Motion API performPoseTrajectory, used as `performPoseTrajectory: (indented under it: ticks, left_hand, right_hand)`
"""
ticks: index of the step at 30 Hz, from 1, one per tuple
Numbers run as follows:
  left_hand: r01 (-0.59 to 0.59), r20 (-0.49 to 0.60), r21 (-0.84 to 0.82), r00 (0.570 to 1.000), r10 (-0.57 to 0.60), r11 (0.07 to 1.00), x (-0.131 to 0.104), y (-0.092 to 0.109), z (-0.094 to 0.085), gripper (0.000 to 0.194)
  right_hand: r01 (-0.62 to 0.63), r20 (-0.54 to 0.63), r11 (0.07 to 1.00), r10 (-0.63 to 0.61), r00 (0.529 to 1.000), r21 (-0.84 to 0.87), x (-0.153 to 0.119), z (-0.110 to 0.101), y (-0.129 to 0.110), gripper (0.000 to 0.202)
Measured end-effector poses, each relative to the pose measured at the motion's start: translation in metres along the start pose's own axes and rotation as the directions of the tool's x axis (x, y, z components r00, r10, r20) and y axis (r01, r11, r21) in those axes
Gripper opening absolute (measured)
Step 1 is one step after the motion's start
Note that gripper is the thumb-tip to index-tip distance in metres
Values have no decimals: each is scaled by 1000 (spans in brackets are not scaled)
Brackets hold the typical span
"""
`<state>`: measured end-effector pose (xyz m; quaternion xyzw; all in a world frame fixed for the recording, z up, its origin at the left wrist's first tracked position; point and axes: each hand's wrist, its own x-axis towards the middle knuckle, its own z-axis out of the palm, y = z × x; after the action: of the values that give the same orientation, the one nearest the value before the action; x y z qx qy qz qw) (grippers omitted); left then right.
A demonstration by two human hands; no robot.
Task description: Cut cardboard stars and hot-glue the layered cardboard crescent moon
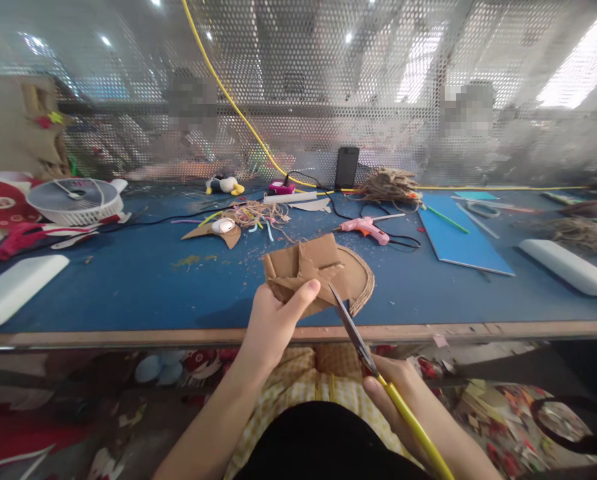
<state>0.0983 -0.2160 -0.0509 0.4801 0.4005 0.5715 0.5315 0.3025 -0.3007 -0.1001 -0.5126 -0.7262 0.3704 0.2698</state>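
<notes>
My left hand (pixel 276 327) grips a folded piece of brown cardboard (pixel 286 259) just over the table's front edge. Its thumb presses on a star shape (pixel 311 267) in the cardboard. My right hand (pixel 398 380) is closed on scissors (pixel 351 328) with yellow handles, whose blades point up to the cardboard's lower right side. The blades look nearly together; I cannot tell whether they touch the cardboard. Behind it lies a rounded cardboard piece (pixel 354 265) edged with twine, partly hidden.
A pink glue gun (pixel 371 230) lies beyond the cardboard, its black cord trailing. Twine bundles (pixel 388 185), a black phone (pixel 347 168) and a blue board (pixel 458 233) are at the back and right. White devices (pixel 23 287) flank both sides. A perforated metal screen (pixel 298 87) stands behind.
</notes>
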Motion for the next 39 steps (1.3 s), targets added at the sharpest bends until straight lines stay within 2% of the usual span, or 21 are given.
performPoseTrajectory:
  ticks: [5, 13, 21, 27, 31, 39]
  left_hand:
    - [-11, -5, 28, 1000, 11, 1000, -1, -3, -1, 33]
    - [-4, 2, 1, 1000, 4, 1000, 0, -8, -1, 34]
    - [6, -5, -27, 1000, -6, 1000, 2, -12, 0, 34]
    - [-1, 32, -33, 999, 2, 999, 3, -8, 0, 32]
    - [13, 100, -26, 995, -10, 1000, 2, -3, 1, 32]
    - [-17, 59, -59, 998, 21, 998, 2, -6, 6, 31]
  right_hand:
    - [-49, -55, 996, 44, 998, -78, 3, 3, 3, 40]
    - [-49, -176, 998, 43, 983, -31, 4, 16, 6, 43]
    - [-53, -153, 998, 47, 987, -35, 6, 17, 11, 45]
    - [16, -97, 1000, -18, 995, -17, 7, 14, 15, 42]
    - [43, -124, 999, -44, 991, -9, 8, 17, 24, 43]
    - [73, -176, 997, -70, 982, 8, 9, 24, 28, 44]
